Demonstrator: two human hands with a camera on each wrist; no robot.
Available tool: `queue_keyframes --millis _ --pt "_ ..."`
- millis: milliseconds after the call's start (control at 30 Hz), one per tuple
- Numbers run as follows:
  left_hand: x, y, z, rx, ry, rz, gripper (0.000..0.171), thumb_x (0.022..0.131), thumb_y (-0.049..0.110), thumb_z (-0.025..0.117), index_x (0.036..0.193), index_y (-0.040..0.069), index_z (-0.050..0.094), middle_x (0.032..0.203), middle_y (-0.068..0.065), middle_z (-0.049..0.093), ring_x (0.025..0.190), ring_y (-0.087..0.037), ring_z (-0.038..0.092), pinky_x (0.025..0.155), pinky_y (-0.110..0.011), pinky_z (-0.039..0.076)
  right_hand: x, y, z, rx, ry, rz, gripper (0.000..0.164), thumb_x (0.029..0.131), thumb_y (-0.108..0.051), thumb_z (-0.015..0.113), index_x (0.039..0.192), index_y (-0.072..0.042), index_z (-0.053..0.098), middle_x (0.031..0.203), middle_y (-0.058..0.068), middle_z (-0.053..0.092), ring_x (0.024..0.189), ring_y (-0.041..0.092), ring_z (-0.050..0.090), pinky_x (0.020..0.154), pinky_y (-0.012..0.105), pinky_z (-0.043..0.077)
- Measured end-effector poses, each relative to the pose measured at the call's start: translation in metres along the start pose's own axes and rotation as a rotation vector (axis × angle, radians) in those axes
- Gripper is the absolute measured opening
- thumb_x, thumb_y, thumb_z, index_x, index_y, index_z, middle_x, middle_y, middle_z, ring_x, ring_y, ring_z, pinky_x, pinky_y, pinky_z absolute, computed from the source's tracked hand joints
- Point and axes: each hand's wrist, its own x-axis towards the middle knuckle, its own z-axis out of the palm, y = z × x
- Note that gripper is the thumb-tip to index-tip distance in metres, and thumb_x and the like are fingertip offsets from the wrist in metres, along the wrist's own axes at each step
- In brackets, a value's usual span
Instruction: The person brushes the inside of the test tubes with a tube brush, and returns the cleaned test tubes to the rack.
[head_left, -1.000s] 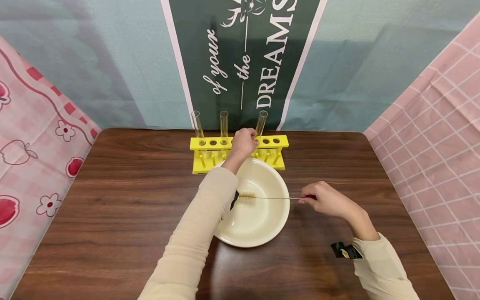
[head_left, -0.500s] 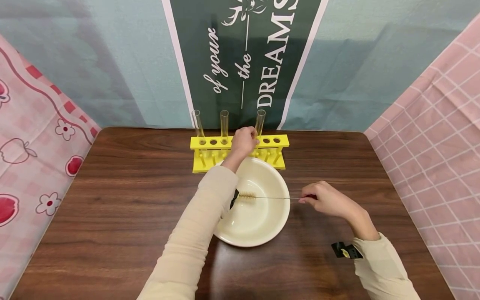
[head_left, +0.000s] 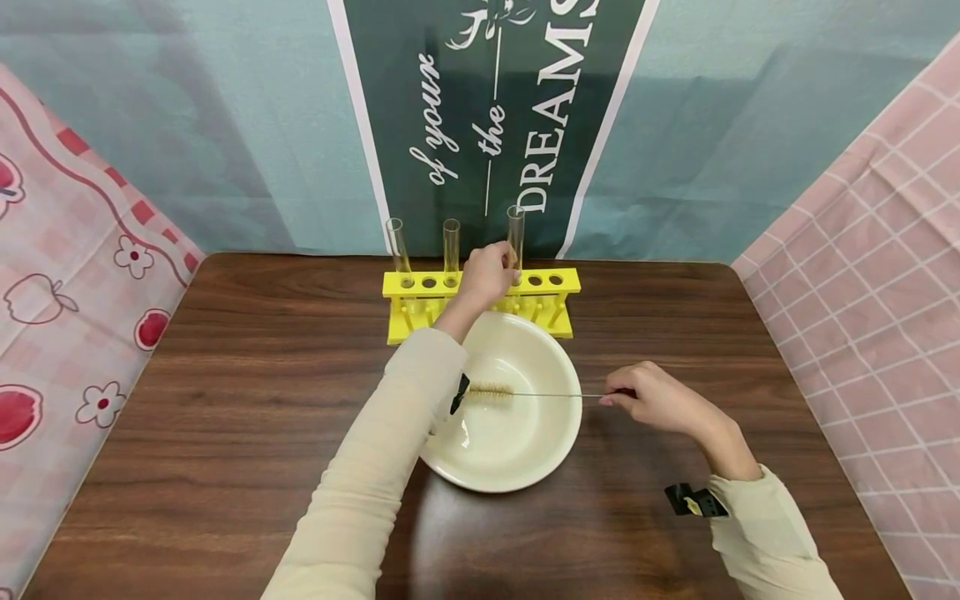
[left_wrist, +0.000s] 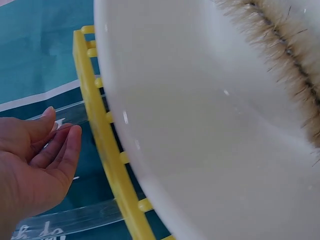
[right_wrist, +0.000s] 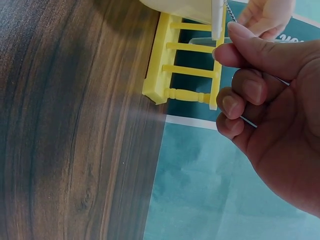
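My left hand (head_left: 489, 271) reaches over the back of the bowl and pinches a clear glass test tube (head_left: 515, 237) at the yellow test tube rack (head_left: 397, 285). That tube stands almost upright, with its lower end partly hidden by the fingers. In the left wrist view the thumb and fingertips meet around the tube (left_wrist: 75, 113). My right hand (head_left: 660, 402), to the right of the white bowl (head_left: 517, 457), pinches the thin wire handle of a test tube brush (head_left: 491, 391). Its tan bristles hang over the bowl, the tip partly hidden behind the left forearm.
Two more test tubes, one at the rack's left end (head_left: 400, 250) and one nearer its middle (head_left: 451, 250), stand in holes. The rack is close behind the bowl. A printed cloth (head_left: 300, 167) hangs along the back edge of the wooden table (head_left: 225, 400).
The tube in my left hand has risen slightly and swung from a rightward tilt to nearly upright. My right hand and the brush have hardly moved.
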Motion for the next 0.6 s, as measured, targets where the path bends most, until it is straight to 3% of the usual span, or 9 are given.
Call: queue_keyframes --millis 200,400,600 --pt "-0.005 0.009 -0.012 0.0 0.012 0.043 0.011 0.087 0.015 0.061 0.096 0.009 0.057 0.082 -0.004 0.055 0.074 -0.015 0.057 0.057 -0.022 0.043 0.0 0.0 -0.001 0.002 -0.004 0.012 0.016 0.081 -0.003 0.065 0.071 -0.016 0.062 0.063 -0.013 0.049 0.053 0.001 0.039 0.048 0.022 0.038" --pt "-0.015 0.021 -0.026 0.026 0.036 0.114 0.011 0.087 0.015 0.062 0.093 0.008 0.057 0.081 -0.004 0.056 0.076 -0.017 0.053 0.059 -0.023 0.041 0.0 -0.002 -0.002 0.007 -0.008 0.025 0.016 0.081 -0.003 0.065 0.071 -0.015 0.063 0.063 -0.012 0.05 0.053 0.001 0.039 0.048 0.022 0.039" --pt "-0.028 0.028 -0.041 -0.024 0.048 0.184 0.01 0.087 0.013 0.062 0.091 0.008 0.054 0.083 -0.005 0.057 0.08 -0.018 0.052 0.066 -0.025 0.043 0.0 -0.004 -0.004 0.018 -0.015 0.029 0.015 0.081 -0.002 0.066 0.072 -0.015 0.063 0.064 -0.012 0.051 0.054 0.002 0.04 0.048 0.022 0.039"
